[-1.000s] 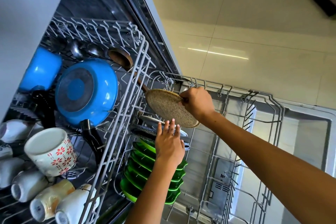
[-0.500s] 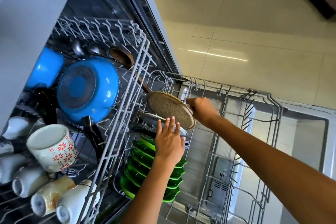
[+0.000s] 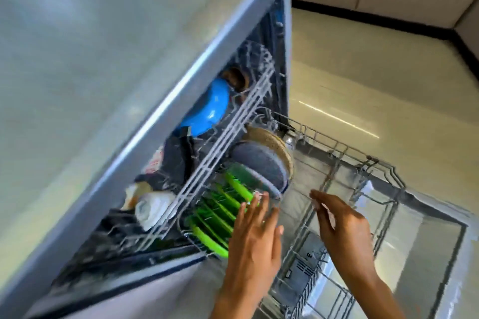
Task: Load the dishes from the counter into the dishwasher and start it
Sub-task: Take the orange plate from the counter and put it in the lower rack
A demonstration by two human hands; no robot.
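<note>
Both hands are free, fingers straight: the left hand and right hand have no grip on anything. The brown plate stands at the far end of the lower rack, behind a grey plate and green plates. It looks stiff and breakable; take it by the rim. The upper rack overhangs these plates.

Home kitchen: open dishwasher under a pale counter, wire racks loaded with green plates, blue pan, mugs, glossy tiled floor.
</note>
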